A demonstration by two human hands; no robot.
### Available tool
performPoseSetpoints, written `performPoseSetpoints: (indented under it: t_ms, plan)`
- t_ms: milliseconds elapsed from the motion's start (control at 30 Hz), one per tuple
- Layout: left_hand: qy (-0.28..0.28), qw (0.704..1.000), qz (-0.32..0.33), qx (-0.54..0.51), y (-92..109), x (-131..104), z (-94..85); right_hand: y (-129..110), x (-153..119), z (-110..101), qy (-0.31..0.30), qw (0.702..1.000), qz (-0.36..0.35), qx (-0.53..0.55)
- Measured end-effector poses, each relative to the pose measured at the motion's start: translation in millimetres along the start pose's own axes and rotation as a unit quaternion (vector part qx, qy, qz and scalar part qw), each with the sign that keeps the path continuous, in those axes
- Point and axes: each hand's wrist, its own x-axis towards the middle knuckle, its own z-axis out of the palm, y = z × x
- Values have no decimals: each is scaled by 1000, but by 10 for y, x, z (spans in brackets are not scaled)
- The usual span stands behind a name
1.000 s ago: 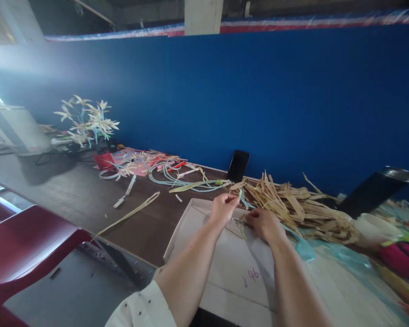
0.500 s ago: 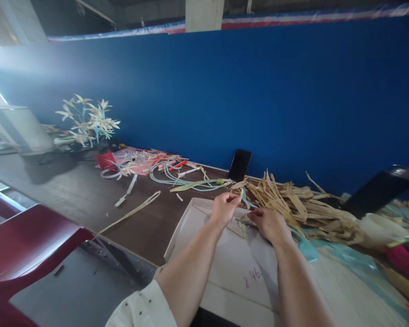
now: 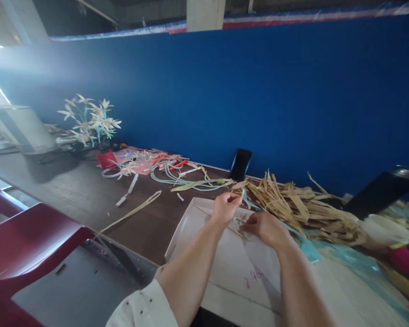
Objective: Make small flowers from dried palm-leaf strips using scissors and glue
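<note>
My left hand (image 3: pixel 226 207) is closed in a pinch above the far part of a white cardboard box lid (image 3: pixel 225 277). A short pale husk strip (image 3: pixel 242 193) sticks up from its fingertips. Just right of it and a little nearer, my right hand (image 3: pixel 264 228) is closed too, its thumb and finger pressed together low over the lid. Some thin pale bits show at those fingertips, too small and blurred to name. Behind both hands lies a heap of dry husk strips (image 3: pixel 293 204), and red handwriting marks the lid.
Pale blue cords (image 3: pixel 160 175), a looped husk strip (image 3: pixel 132 211) and a leaning phone (image 3: pixel 241 164) lie left and behind. Husk flowers (image 3: pixel 93 119) stand farther left. A black bottle (image 3: pixel 378 193) and white bowl (image 3: pixel 386 230) are at right. A blue partition (image 3: pixel 276 91) rises behind the table.
My right hand has shifted slightly left and nearer, and its fingertips now cover more of the thin bits over the lid. My left hand keeps its pinch in nearly the same spot.
</note>
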Motion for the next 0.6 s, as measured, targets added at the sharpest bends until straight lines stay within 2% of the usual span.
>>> performPoseSetpoints:
  t_ms: [233,433,600]
  plan:
    - [4,1000,-1,12,15,-10,1,-90,-75,-34,4,997,7,-80]
    - [3,1000,8,14,-27,11,2,-24,-24,-11,-4,1000,-25,-4]
    - [-3,1000,7,14,-16,4,2,49,-16,-37,-9,999,-20,23]
